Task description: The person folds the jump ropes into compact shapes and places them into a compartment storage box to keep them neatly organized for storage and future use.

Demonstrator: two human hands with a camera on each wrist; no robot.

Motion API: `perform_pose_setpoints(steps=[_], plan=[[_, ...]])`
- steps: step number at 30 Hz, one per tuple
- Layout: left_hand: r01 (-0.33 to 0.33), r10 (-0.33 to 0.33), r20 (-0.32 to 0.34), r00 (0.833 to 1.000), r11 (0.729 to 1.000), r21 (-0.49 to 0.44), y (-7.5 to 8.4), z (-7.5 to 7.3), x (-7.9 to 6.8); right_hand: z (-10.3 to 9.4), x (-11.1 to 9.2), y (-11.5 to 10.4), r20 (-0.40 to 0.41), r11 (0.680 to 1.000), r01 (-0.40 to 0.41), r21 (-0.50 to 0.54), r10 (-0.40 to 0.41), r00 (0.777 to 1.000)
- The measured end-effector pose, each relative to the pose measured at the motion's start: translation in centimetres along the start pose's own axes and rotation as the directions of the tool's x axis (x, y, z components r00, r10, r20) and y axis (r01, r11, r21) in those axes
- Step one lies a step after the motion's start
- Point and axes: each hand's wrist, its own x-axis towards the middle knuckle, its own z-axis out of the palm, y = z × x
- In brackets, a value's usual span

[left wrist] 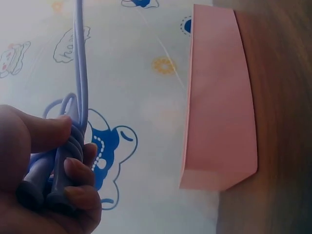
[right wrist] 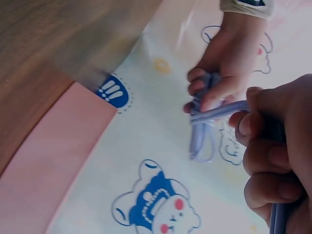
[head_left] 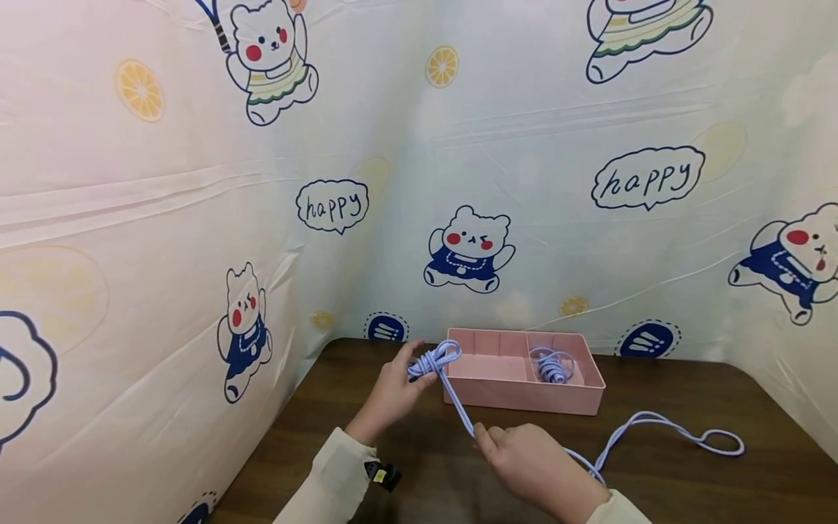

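My left hand [head_left: 395, 387] grips a lavender jump rope [head_left: 431, 359] by its bundled part. In the left wrist view its two thick handles [left wrist: 63, 178] lie side by side in the palm, cord wound round them and a small loop standing out beyond the thumb. A doubled length of cord runs taut from the bundle to my right hand [head_left: 530, 458], which holds it between thumb and curled fingers. Past the right hand, the doubled cord [head_left: 644, 417] trails over the table and ends in a loop at the right.
Behind the hands, a pink divided box [head_left: 517, 397] stands on the dark wooden table [head_left: 668, 487]. Its right compartment holds another wound lavender cord bundle [head_left: 555, 370]. A printed cloth [head_left: 524, 145] with bears hangs around the back and sides.
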Motion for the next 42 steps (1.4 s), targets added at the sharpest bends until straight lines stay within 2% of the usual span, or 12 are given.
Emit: perform_pose_setpoints(steps=[2,7,13,16,19,24,28,32,36,42], plan=[[0.001,-0.001,-0.006,1.000,1.000,-0.002,-0.2,-0.1,0.1,-0.8,0.1,-0.1,0.036,1.000,0.000,-0.010,0.000,0.999],[0.007,-0.007,-0.029,1.000,1.000,-0.004,-0.4,-0.4,0.4,-2.3,0.5,-0.3,0.055,0.999,-0.031,-0.037,0.033,0.998],[-0.006,0.007,-0.048,0.999,1.000,0.021,-0.3,-0.8,0.6,-3.6,0.9,0.0,-0.006,0.991,-0.122,-0.048,0.122,0.993],[0.004,-0.004,0.002,1.000,0.998,0.057,-0.4,-0.8,0.6,-4.1,1.2,0.3,-0.038,0.989,-0.138,-0.048,0.136,0.990],[0.024,-0.032,0.105,0.994,0.996,0.083,-0.6,-0.7,0.4,-4.7,1.4,0.8,-0.037,0.991,-0.132,-0.035,0.131,0.991],[0.024,-0.057,0.254,0.966,0.991,0.131,-0.5,-0.1,-0.3,-5.5,2.0,2.1,0.024,0.993,-0.102,-0.058,0.104,0.994],[0.007,-0.056,0.312,0.948,0.988,0.155,-0.1,0.7,-0.8,-5.9,2.8,3.5,0.045,0.993,-0.046,-0.112,0.051,0.998],[0.000,-0.054,0.379,0.924,0.990,0.141,0.8,1.6,-1.2,-5.9,3.6,4.4,0.023,0.992,-0.002,-0.122,0.005,1.000],[-0.015,-0.044,0.459,0.887,0.992,0.124,1.8,2.4,-1.5,-5.8,4.0,4.8,0.015,0.996,0.008,-0.089,-0.007,1.000],[-0.125,0.035,0.566,0.824,0.985,0.121,2.7,2.9,-2.1,-4.8,4.2,5.5,0.063,0.998,-0.032,-0.053,0.035,0.997]])
